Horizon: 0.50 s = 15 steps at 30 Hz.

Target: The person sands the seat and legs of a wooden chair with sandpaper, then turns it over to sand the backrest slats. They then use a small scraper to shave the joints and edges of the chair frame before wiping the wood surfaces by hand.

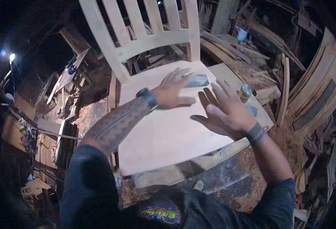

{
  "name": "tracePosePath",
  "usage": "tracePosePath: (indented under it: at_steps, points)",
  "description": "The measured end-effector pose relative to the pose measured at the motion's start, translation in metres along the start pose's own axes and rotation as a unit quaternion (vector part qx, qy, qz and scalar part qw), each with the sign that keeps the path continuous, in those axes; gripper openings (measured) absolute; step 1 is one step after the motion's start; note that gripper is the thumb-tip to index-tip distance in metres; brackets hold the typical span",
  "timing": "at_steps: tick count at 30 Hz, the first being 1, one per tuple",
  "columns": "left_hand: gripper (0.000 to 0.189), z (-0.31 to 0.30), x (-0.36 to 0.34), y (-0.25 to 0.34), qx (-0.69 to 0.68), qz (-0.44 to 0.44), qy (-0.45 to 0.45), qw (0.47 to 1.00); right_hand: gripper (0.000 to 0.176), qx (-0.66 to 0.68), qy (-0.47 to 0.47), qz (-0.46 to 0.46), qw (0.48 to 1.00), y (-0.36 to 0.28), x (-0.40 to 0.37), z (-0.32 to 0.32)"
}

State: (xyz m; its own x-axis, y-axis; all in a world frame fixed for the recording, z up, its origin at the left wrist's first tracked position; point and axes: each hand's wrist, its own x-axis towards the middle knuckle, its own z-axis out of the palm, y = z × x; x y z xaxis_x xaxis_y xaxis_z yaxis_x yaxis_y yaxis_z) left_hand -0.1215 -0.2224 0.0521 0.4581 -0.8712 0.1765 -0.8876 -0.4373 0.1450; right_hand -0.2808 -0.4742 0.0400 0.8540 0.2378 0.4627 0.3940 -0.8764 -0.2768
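Note:
A pale wooden chair (158, 137) with a slatted back stands in front of me, its flat seat facing up. My left hand (171, 91) is over the rear half of the seat, fingers stretched out and holding nothing. Just beyond its fingertips a dark grey rectangular piece like sandpaper (199, 81) lies on the seat. Near the seat's right edge my right hand (229, 110) is raised with spread fingers, casting a shadow on the wood. A small can (245, 92) stands on a board (265, 118) to the right, with another small grey piece (253, 111) beside it.
Wood planks (229, 49) and scraps lie behind the chair. Tall curved boards (317, 87) lean at the right, and sawdust (286, 145) covers the floor there. More timber pieces (63, 95) stand at the left. A white container (242, 34) sits at the back.

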Motion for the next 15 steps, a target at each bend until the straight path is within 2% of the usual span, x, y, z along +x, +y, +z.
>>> tracePosePath:
  at_steps: [1,3,5,8,9,12,13,14,15]
  points:
    - [0.102,-0.012,-0.026,0.005,-0.033,-0.054,-0.001,0.998,0.083,-0.029,-0.059,-0.019,0.998,-0.010,0.012,-0.009]
    - [0.099,-0.031,-0.078,-0.002,-0.037,-0.051,-0.006,0.998,0.086,-0.065,-0.086,-0.054,0.993,-0.011,0.038,-0.008]
    - [0.096,-0.043,-0.126,0.003,0.024,-0.091,-0.067,0.993,0.089,-0.063,-0.094,-0.079,0.990,0.005,0.067,0.018]
    - [0.093,-0.023,-0.193,0.012,-0.023,0.028,-0.070,0.997,0.086,-0.044,-0.188,-0.072,0.979,-0.024,0.102,0.041]
    - [0.094,-0.026,-0.205,0.029,-0.066,0.054,-0.088,0.993,0.086,-0.041,-0.155,-0.094,0.983,-0.014,0.110,0.062]
    - [0.087,-0.019,-0.235,0.032,-0.098,0.139,-0.023,0.985,0.083,-0.053,-0.181,-0.110,0.976,-0.020,0.120,0.059]
    - [0.085,-0.016,-0.242,0.027,-0.112,0.161,-0.006,0.981,0.075,-0.036,-0.156,-0.087,0.983,-0.014,0.122,0.060]
    - [0.083,-0.013,-0.248,0.025,-0.128,0.185,0.010,0.974,0.075,-0.165,-0.119,-0.144,0.968,0.004,0.124,0.070]
    - [0.072,-0.012,-0.252,0.026,-0.166,0.185,0.073,0.966,0.074,-0.289,-0.082,-0.197,0.933,0.025,0.126,0.083]
